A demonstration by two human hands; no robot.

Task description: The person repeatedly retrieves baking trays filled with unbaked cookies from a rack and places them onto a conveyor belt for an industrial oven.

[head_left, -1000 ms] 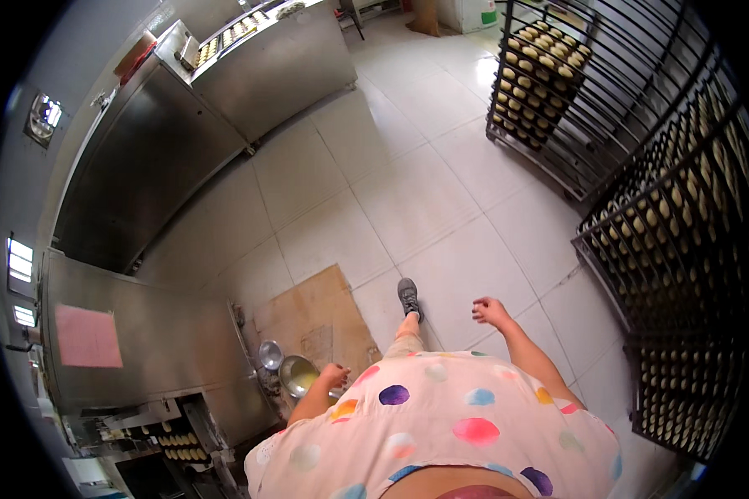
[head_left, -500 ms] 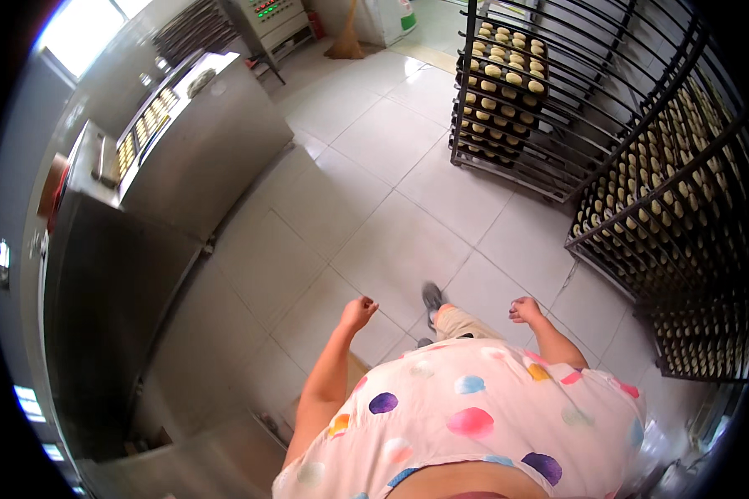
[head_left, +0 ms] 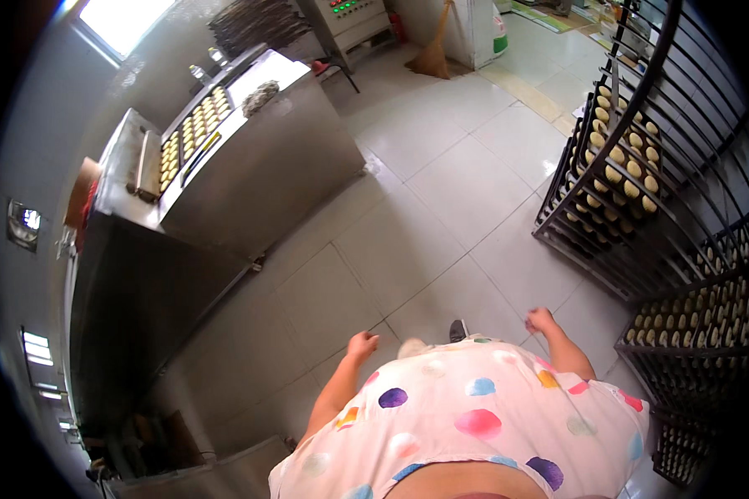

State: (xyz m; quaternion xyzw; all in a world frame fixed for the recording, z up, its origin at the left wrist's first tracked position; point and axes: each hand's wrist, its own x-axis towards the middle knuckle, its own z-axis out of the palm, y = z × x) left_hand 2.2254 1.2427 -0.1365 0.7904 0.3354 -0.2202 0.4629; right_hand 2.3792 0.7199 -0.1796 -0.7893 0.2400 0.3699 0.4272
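Observation:
Both arms hang out over the tiled floor (head_left: 424,249) as I walk. My left hand (head_left: 363,344) is loosely curled, with nothing seen in it. Off to the right, my right hand (head_left: 540,321) is also curled and no object shows in it. Neither hand touches anything. Nearest to my right hand is a dark metal tray rack (head_left: 587,262). It carries trays of round, pale dough pieces (head_left: 614,166). A dark shoe (head_left: 458,331) shows in front of my shirt.
At left stands a steel machine (head_left: 262,179) with a tray of yellowish pieces (head_left: 198,125) and a crumpled cloth (head_left: 260,98) on top. More loaded racks (head_left: 682,324) line the right. Farther off are a broom (head_left: 431,60) and a control cabinet (head_left: 354,29).
I have moved forward over the floor. The machine and the racks sit nearer and have shifted in view. Both hands stay curled, and my feet have changed position.

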